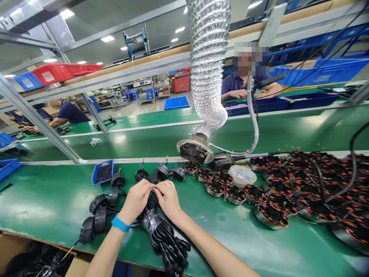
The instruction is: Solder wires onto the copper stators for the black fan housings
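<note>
My left hand [138, 198] and my right hand [167, 197] meet fingertip to fingertip above a bundle of black cables [164, 234]. Both are closed in a pinch on something small and dark, too hidden to name. Under my wrists the bundle lies on the green bench, with a clear wrap round its upper part. Black round housings [100, 218] with cables stand to the left of my left hand. More black housings [163, 170] sit just beyond my fingers, some with thin wires sticking up.
Many copper-wound stator rings [271, 215] cover the right side of the green bench [52, 200]. A fume duct [209, 77] with a fan hangs ahead. A blue bin [103, 172] holds small black parts. A white tape roll [242, 175] lies among the rings. People work across the bench.
</note>
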### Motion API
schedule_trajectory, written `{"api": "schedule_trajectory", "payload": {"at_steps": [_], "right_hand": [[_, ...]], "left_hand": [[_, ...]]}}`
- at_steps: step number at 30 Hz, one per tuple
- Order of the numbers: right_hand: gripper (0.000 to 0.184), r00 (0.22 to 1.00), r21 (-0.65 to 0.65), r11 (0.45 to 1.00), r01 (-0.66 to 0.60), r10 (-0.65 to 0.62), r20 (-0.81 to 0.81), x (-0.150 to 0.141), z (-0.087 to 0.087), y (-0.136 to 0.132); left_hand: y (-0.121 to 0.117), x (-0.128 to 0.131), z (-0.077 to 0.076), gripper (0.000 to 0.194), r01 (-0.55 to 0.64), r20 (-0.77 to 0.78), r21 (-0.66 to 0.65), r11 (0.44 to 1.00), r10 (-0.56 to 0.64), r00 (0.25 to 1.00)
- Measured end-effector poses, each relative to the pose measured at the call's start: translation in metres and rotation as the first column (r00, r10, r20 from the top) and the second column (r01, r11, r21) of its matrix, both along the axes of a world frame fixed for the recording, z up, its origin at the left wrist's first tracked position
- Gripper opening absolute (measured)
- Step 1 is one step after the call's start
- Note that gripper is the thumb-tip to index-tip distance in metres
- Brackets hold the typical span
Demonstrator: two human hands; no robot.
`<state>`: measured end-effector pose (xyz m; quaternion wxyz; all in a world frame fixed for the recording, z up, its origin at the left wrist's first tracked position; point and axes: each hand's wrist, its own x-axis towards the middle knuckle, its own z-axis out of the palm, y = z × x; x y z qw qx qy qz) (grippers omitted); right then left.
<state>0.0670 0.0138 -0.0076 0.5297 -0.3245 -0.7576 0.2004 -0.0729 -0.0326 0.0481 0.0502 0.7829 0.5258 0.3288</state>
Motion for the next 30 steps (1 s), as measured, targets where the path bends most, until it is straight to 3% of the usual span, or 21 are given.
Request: {"api": "schedule_trajectory", "payload": {"at_steps": [3, 5, 8, 11, 14, 16, 19, 21, 24, 27, 29, 30], "right_hand": [[0.019, 0.997, 0.002, 0.998, 0.069, -0.068, -0.023, 0.001, 0.001, 0.000], [0.018, 0.986, -0.012, 0.987, 0.163, -0.163, -0.044, 0.002, 0.000, 0.003], [0.021, 0.953, -0.071, 0.954, 0.292, -0.296, -0.067, 0.002, -0.006, 0.010], [0.046, 0.924, -0.106, 0.930, 0.352, -0.363, -0.117, -0.001, -0.009, 0.011], [0.070, 0.902, -0.032, 0.916, 0.400, -0.399, -0.163, -0.003, 0.001, 0.001], [0.067, 0.912, 0.101, 0.917, 0.385, -0.362, -0.190, -0.004, 0.015, -0.009], [0.052, 0.979, 0.282, 0.942, 0.182, -0.146, -0.145, -0.013, 0.040, -0.019], [0.046, 0.998, 0.288, 0.957, -0.008, 0.025, -0.055, -0.027, 0.053, -0.020], [0.043, 0.984, 0.130, 0.976, -0.175, 0.172, 0.032, -0.060, 0.062, -0.012], [0.045, 0.983, -0.126, 0.976, -0.176, 0.180, 0.020, -0.097, 0.062, 0.001], [0.041, 0.988, -0.350, 0.925, -0.145, 0.157, 0.005, -0.118, 0.058, 0.012], [0.037, 0.987, -0.465, 0.872, -0.152, 0.163, -0.017, -0.128, 0.055, 0.018]], "left_hand": [[0.000, -0.015, 0.006, 0.038, -0.092, -0.013, 0.002, 0.996, 0.092, 0.996], [0.002, -0.037, 0.013, 0.048, -0.298, -0.100, 0.056, 0.953, 0.303, 0.948], [0.006, -0.078, 0.017, 0.043, -0.593, -0.327, 0.135, 0.794, 0.601, 0.730], [0.011, -0.107, 0.010, 0.035, -0.693, -0.528, 0.080, 0.716, 0.620, 0.580], [0.011, -0.117, 0.003, 0.027, -0.683, -0.553, 0.063, 0.727, 0.595, 0.583], [0.010, -0.117, 0.001, 0.019, -0.657, -0.532, 0.076, 0.750, 0.588, 0.609], [0.008, -0.119, 0.002, 0.013, -0.630, -0.522, 0.036, 0.776, 0.552, 0.650], [0.007, -0.121, 0.004, 0.013, -0.626, -0.518, 0.022, 0.780, 0.544, 0.660], [0.005, -0.122, 0.005, 0.019, -0.572, -0.508, 0.065, 0.818, 0.521, 0.686], [0.003, -0.116, -0.001, 0.021, -0.395, -0.500, 0.129, 0.909, 0.404, 0.766], [-0.001, -0.112, -0.010, 0.023, -0.281, -0.521, 0.194, 0.940, 0.342, 0.782], [-0.003, -0.112, -0.017, 0.025, -0.234, -0.533, 0.226, 0.946, 0.321, 0.783]]}}
